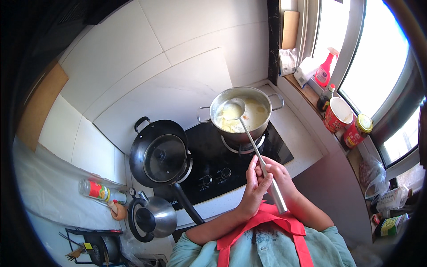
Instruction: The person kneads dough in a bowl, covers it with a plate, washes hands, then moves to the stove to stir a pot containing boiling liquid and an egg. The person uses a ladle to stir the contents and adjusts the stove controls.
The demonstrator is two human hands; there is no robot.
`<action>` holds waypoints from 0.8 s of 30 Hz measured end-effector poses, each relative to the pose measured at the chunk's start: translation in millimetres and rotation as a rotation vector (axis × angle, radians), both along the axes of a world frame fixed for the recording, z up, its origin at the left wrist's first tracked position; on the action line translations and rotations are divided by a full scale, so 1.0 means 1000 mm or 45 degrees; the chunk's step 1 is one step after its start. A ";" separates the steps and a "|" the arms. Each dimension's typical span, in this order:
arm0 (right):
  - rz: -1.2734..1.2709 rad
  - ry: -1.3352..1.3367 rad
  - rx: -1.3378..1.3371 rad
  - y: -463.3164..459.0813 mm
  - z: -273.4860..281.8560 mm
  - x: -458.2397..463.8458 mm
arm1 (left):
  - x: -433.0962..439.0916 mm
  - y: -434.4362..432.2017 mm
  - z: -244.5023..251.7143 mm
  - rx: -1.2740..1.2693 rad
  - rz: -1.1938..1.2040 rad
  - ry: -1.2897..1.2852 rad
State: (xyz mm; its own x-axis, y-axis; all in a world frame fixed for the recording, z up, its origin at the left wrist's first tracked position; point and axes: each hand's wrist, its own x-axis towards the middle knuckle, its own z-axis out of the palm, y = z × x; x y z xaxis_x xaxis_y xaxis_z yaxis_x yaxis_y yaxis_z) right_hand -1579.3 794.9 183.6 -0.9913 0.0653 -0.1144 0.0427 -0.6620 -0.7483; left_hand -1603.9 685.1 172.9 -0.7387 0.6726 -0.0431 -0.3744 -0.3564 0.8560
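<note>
A long-handled metal ladle (248,135) slants from the pot up towards my chest. My right hand (281,175) is shut around its handle. My left hand (254,192) is pressed up against the right one, thumb beside the handle; whether it also grips the handle is unclear. The ladle's bowl, with pale liquid in it, sits inside a two-handled steel pot (240,135). Cloudy, foamy pale liquid (258,115) with yellowish pieces fills much of the pot. This pot stands on the right burner of a black glass gas hob (213,160).
Left of the pot, a black wok (135,157) with a glass lid (163,160) points its handle towards me. A steel kettle (163,217) stands nearby. The right windowsill holds a pink spray bottle (323,73), a paper tub (335,116) and a lidded jar (357,131).
</note>
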 end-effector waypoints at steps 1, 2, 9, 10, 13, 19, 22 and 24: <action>-0.021 0.006 0.062 -0.002 -0.002 0.001 | 0.000 0.000 0.001 0.014 -0.014 -0.036; -0.024 0.034 0.104 -0.002 -0.003 0.003 | 0.001 0.001 0.001 0.028 -0.028 -0.072; -0.097 0.187 0.492 0.001 -0.019 0.013 | 0.008 0.005 -0.006 -0.021 0.009 -0.045; -0.102 0.190 0.506 0.001 -0.017 0.014 | 0.008 0.005 -0.008 -0.029 0.006 -0.017; -0.128 0.194 0.557 -0.001 -0.008 0.019 | 0.010 0.004 -0.007 -0.036 -0.016 0.088; -0.201 0.240 0.737 -0.004 0.000 0.025 | 0.015 0.002 0.009 -0.068 -0.019 0.305; -0.252 0.288 0.859 -0.003 -0.005 0.027 | 0.015 0.003 0.011 -0.096 -0.002 0.408; -0.277 0.315 0.927 -0.003 -0.005 0.028 | 0.016 0.003 0.010 -0.090 0.010 0.420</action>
